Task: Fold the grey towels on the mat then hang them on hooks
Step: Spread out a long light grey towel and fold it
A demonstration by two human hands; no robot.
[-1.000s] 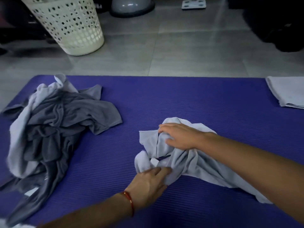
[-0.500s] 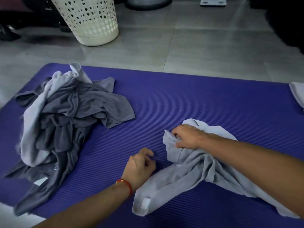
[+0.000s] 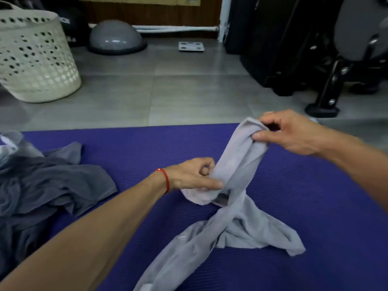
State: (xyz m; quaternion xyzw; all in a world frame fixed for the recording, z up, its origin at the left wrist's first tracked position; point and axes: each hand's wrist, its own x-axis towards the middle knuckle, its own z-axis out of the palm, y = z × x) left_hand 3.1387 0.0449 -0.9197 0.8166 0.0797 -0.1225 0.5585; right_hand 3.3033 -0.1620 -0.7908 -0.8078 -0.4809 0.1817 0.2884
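A light grey towel point(image 3: 239, 225) lies twisted on the purple mat point(image 3: 315, 185), with its upper part lifted off the mat. My right hand point(image 3: 294, 133) pinches the towel's top edge at the far right. Lower down, my left hand point(image 3: 193, 177), with a red band on the wrist, pinches another edge of the same towel. The rest of the towel trails toward me across the mat. A heap of darker grey towels point(image 3: 48, 185) is piled on the mat's left side.
A cream perforated laundry basket point(image 3: 35, 59) stands on the tiled floor at the far left. A grey dome point(image 3: 115, 38) and a bathroom scale point(image 3: 191, 46) sit farther back. Black exercise equipment point(image 3: 327, 59) stands at the far right, close to the mat's edge.
Both hands have lifted the light grey towel off the mat, the right hand rising farthest. My left hand has taken hold of an edge. The camera has tilted up.
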